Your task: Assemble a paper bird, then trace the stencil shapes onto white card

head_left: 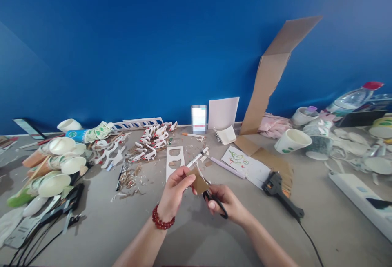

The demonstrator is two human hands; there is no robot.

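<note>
My left hand [177, 189] pinches a small piece of brown cardboard [199, 181] between thumb and fingers, and a red bead bracelet [163, 218] circles that wrist. My right hand [228, 203] is closed on a pair of black-handled scissors [222, 210]. The scissors meet the cardboard at its right edge; their blades are partly hidden behind it. Just past the hands lie a white marker [196, 157] and a pale purple pen [228, 167]. A white strip with cut-out holes [170, 170] rests left of them.
A black glue gun [283, 195] with a cord lies at right, beside a paper with a bird drawing [237, 159]. Paper cups [56, 183] crowd the left; white bird-shaped cutouts [153, 140] and scraps lie mid-left. Bent cardboard [266, 79] leans on the blue wall. A power strip [358, 197] sits far right.
</note>
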